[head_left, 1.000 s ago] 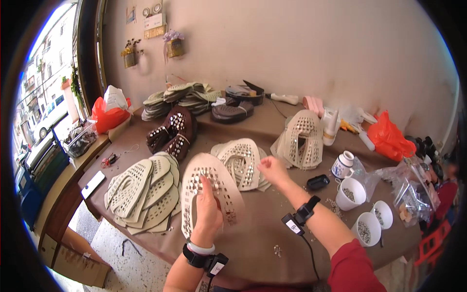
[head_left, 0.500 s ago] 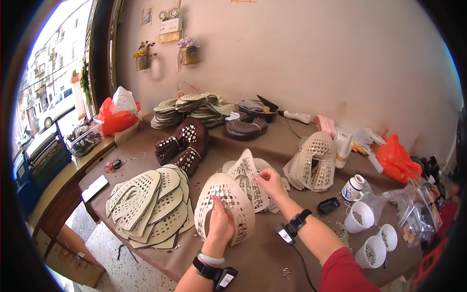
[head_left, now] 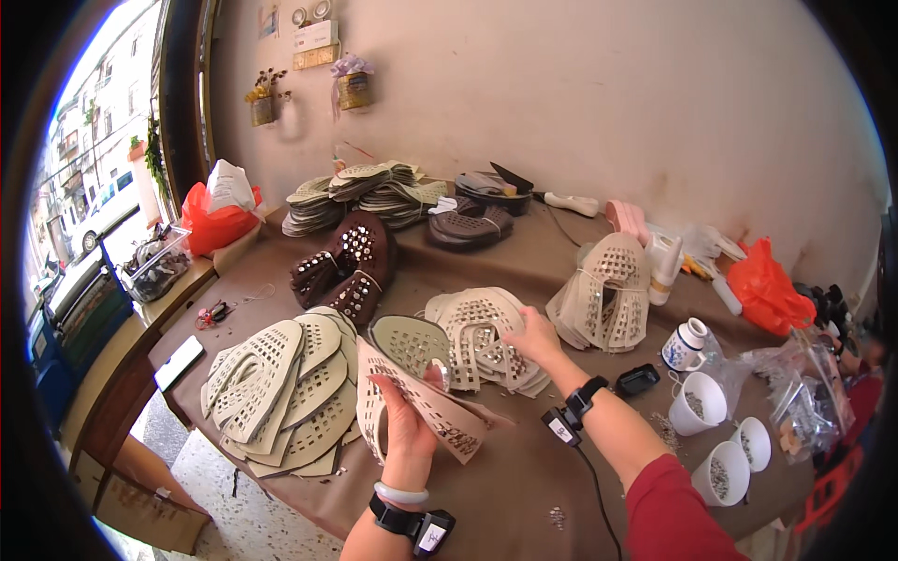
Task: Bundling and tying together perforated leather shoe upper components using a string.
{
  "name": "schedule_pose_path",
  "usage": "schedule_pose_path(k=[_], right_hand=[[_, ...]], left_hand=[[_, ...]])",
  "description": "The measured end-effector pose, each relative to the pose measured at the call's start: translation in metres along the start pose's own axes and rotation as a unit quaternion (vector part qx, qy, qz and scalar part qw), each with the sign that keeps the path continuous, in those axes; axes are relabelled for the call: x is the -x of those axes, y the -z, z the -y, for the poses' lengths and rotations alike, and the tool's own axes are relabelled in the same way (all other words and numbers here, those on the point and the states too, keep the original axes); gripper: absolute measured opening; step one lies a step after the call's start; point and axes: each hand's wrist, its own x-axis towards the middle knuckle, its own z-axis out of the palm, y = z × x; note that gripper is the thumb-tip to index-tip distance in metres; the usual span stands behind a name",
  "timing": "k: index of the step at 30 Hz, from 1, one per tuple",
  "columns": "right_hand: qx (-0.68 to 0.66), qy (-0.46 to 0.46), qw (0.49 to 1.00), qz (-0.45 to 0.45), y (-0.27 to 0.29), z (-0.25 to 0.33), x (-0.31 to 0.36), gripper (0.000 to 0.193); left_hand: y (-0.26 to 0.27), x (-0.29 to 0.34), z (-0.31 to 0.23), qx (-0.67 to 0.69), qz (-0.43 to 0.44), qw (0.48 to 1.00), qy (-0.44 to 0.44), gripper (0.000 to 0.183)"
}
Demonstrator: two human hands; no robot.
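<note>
My left hand (head_left: 408, 423) is closed on a cream perforated shoe upper (head_left: 440, 404), thumb pressed against its face. The piece is bent and tilted, so a grey-green underside (head_left: 412, 344) shows behind it. A few shiny studs catch light near its inner edge. Just right of it, my right hand (head_left: 538, 338) rests at the edge of a small stack of cream shoe uppers (head_left: 482, 323), thumb and fingers apart. Some of its fingertips are hard to make out against the stack. At left, a larger fanned pile of the same uppers (head_left: 281, 388) lies on the brown-covered table.
Dark brown studded uppers (head_left: 351, 266) stand behind my hands, with stacked pieces (head_left: 365, 198) further back. A tied cream bundle (head_left: 603, 292) is to the right. White cups of studs (head_left: 697, 404), a small jar (head_left: 685, 344) and a black case (head_left: 638, 380) sit at right. A phone (head_left: 180, 363) lies left.
The upper in my left hand has turned, from its studded face showing to its underside partly showing. The piece my right hand was lifting now lies flatter on the stack; that hand moved slightly right.
</note>
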Motion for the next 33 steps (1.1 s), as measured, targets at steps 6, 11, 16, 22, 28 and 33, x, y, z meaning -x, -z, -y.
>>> schedule_pose_path(k=[6, 11, 16, 22, 28, 33], right_hand=[[-0.115, -0.116, 0.981, 0.107, 0.004, 0.014, 0.001, 0.033], [-0.236, 0.067, 0.969, 0.029, 0.038, 0.065, 0.043, 0.023], [-0.278, 0.312, 0.901, 0.115, 0.053, 0.106, 0.097, 0.026], [-0.205, 0.349, 0.883, 0.239, 0.077, 0.119, 0.113, 0.011], [-0.252, 0.221, 0.906, 0.259, 0.073, 0.088, 0.068, 0.036], [-0.023, 0.015, 0.998, -0.056, 0.013, -0.029, 0.003, 0.054]], left_hand=[[-0.002, 0.004, -0.004, 0.042, -0.008, 0.998, 0.036, 0.084], [-0.001, 0.004, -0.008, 0.044, 0.006, 0.998, 0.039, 0.088], [-0.002, 0.01, 0.0, -0.006, 0.012, 0.999, 0.048, 0.087], [-0.016, 0.024, -0.009, -0.019, 0.124, 0.982, 0.138, 0.093], [0.012, 0.011, -0.035, 0.027, 0.189, 0.981, 0.035, 0.096], [-0.004, 0.014, -0.03, 0.069, 0.392, 0.912, 0.094, 0.114]])
